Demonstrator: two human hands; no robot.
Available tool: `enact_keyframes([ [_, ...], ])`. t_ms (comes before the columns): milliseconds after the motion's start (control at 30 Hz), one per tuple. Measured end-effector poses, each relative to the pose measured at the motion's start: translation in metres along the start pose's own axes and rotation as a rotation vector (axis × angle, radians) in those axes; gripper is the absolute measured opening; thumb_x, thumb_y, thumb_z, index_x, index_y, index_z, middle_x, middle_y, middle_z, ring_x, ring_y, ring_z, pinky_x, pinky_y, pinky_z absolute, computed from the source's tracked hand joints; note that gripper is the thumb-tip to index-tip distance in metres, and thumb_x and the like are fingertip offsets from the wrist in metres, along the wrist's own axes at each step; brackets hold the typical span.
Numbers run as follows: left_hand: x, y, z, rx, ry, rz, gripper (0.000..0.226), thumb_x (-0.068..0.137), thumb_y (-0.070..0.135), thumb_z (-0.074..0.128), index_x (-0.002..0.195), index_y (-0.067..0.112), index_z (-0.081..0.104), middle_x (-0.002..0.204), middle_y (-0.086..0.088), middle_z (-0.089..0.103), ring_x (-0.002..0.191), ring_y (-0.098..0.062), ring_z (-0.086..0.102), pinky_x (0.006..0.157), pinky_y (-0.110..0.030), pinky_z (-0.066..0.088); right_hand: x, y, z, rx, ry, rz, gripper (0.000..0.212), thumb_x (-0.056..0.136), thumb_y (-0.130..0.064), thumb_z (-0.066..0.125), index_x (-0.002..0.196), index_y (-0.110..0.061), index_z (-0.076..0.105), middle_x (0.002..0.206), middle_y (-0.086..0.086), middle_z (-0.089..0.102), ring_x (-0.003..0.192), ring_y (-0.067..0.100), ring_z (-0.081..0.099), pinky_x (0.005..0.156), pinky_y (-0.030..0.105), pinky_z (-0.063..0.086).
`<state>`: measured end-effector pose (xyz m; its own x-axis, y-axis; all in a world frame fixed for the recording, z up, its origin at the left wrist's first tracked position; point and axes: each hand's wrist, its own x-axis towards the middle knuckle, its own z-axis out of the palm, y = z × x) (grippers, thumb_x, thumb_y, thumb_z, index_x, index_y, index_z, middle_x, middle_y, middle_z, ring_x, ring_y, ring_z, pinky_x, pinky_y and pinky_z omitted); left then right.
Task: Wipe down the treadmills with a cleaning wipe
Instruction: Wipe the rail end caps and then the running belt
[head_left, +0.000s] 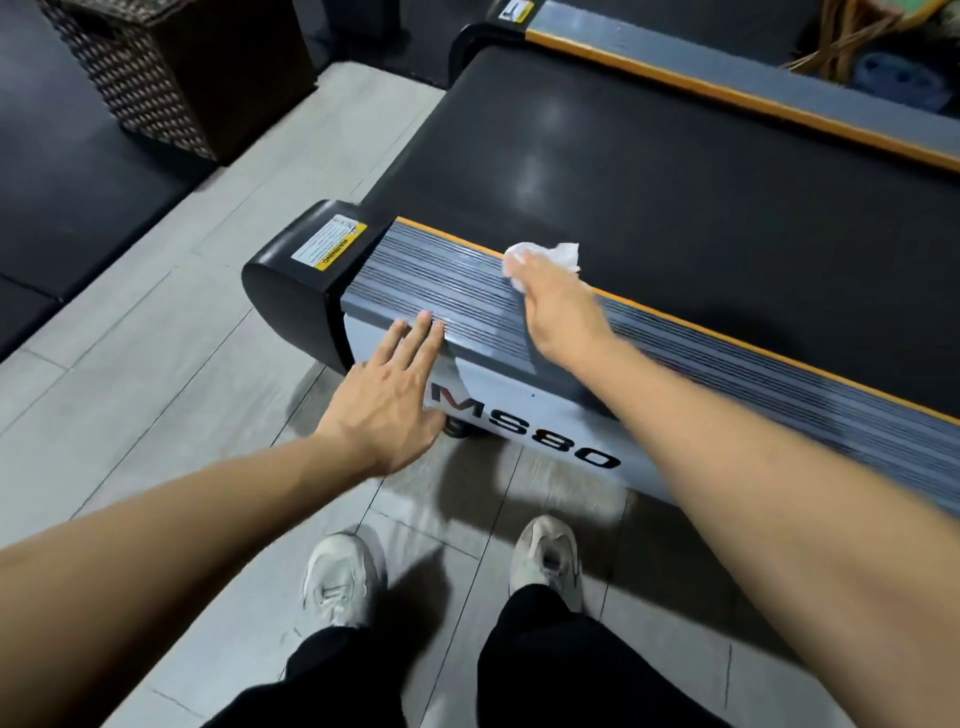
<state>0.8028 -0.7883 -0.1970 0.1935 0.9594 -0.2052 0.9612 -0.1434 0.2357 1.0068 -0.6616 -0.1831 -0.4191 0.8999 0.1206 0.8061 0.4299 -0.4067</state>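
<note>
Treadmill side rail (452, 283) runs long from the black end cap off to the right, and the right hand (558, 306) presses a bunched white wipe (545, 255) on it, while the left hand (387, 395) rests flat, open and empty beside it.

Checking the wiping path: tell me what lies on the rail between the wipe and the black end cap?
Only bare ribbed side rail lies between the wipe and the end cap, in the head view.
</note>
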Motion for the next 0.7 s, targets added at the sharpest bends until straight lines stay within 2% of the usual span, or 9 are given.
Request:
enact_keyframes([
  [67,-0.002,-0.003,0.006,-0.053,0.069,0.026,0.086,0.099,0.045,0.041,0.163,0.021,-0.011,0.167,0.006,-0.020,0.156,-0.017,-0.015,0.125,-0.047,0.023,-0.021,-0.017,0.009,0.082,-0.001,-0.192,0.035,0.090,0.010,0.041,0.116,0.003,0.064,0.115,0.015,0.062,0.105,0.023,0.056,0.097,0.039,0.042],
  [167,-0.004,0.000,0.019,-0.154,0.179,0.012,0.083,0.091,0.038,0.038,0.165,0.022,0.005,0.171,0.002,-0.005,0.158,-0.021,-0.006,0.123,-0.049,0.028,-0.061,-0.023,0.019,0.087,-0.111,-0.385,0.042,0.098,0.005,0.044,0.138,0.000,0.055,0.139,0.014,0.057,0.131,0.026,0.051,0.116,0.033,0.035],
  [267,-0.007,0.003,0.031,-0.231,0.280,-0.053,0.080,0.089,0.029,0.043,0.164,0.029,0.015,0.172,-0.005,0.001,0.158,-0.031,0.002,0.118,-0.051,0.032,-0.051,-0.017,0.004,0.015,-0.156,-0.291,0.050,0.099,0.003,0.045,0.146,-0.011,0.050,0.149,0.009,0.051,0.138,0.018,0.043,0.116,0.017,0.027],
  [333,-0.005,-0.009,0.033,-0.167,0.295,-0.055,0.079,0.093,0.027,0.046,0.163,0.040,0.012,0.171,-0.011,-0.009,0.158,-0.034,-0.003,0.121,-0.051,0.026,-0.018,-0.011,0.001,0.039,-0.049,-0.178,0.040,0.099,0.003,0.044,0.136,-0.004,0.059,0.135,0.015,0.060,0.125,0.022,0.050,0.103,0.002,0.023],
  [367,-0.005,-0.016,0.031,-0.127,0.285,-0.056,0.080,0.094,0.028,0.048,0.162,0.044,0.009,0.170,-0.013,-0.013,0.158,-0.035,-0.005,0.122,-0.051,0.023,-0.003,-0.012,0.003,0.062,-0.002,-0.139,0.035,0.098,0.004,0.042,0.126,0.000,0.063,0.124,0.017,0.063,0.117,0.026,0.053,0.100,0.002,0.027],
  [433,-0.002,-0.023,0.027,-0.069,0.261,-0.046,0.079,0.094,0.031,0.048,0.162,0.044,0.009,0.171,-0.013,-0.006,0.158,-0.037,0.000,0.122,-0.052,0.023,0.013,-0.020,0.012,0.079,0.038,-0.118,0.031,0.096,0.002,0.039,0.113,-0.003,0.064,0.110,0.011,0.062,0.104,0.026,0.055,0.100,0.026,0.042],
  [500,0.001,-0.020,0.024,-0.111,0.260,-0.057,0.075,0.092,0.037,0.037,0.164,0.029,0.016,0.171,-0.011,0.008,0.157,-0.037,0.010,0.123,-0.052,0.026,0.005,-0.032,0.024,0.076,0.004,-0.151,0.034,0.096,-0.002,0.038,0.117,-0.006,0.063,0.113,0.008,0.063,0.107,0.025,0.055,0.098,0.040,0.046],
  [600,0.004,-0.021,0.025,-0.221,0.316,-0.087,0.079,0.087,0.039,0.026,0.161,0.010,0.026,0.168,-0.009,0.024,0.155,-0.034,0.020,0.122,-0.051,0.030,-0.037,-0.048,0.033,0.056,-0.092,-0.311,0.046,0.097,0.001,0.041,0.140,-0.003,0.055,0.139,0.011,0.058,0.134,0.023,0.049,0.115,0.031,0.037],
  [700,0.002,-0.025,0.027,-0.183,0.338,-0.067,0.073,0.090,0.034,0.030,0.160,0.013,0.028,0.169,-0.009,0.022,0.155,-0.033,0.021,0.120,-0.052,0.034,-0.043,-0.040,0.027,0.024,-0.181,-0.423,0.050,0.099,0.002,0.043,0.147,-0.009,0.050,0.151,0.007,0.049,0.144,0.018,0.040,0.121,0.028,0.028],
])
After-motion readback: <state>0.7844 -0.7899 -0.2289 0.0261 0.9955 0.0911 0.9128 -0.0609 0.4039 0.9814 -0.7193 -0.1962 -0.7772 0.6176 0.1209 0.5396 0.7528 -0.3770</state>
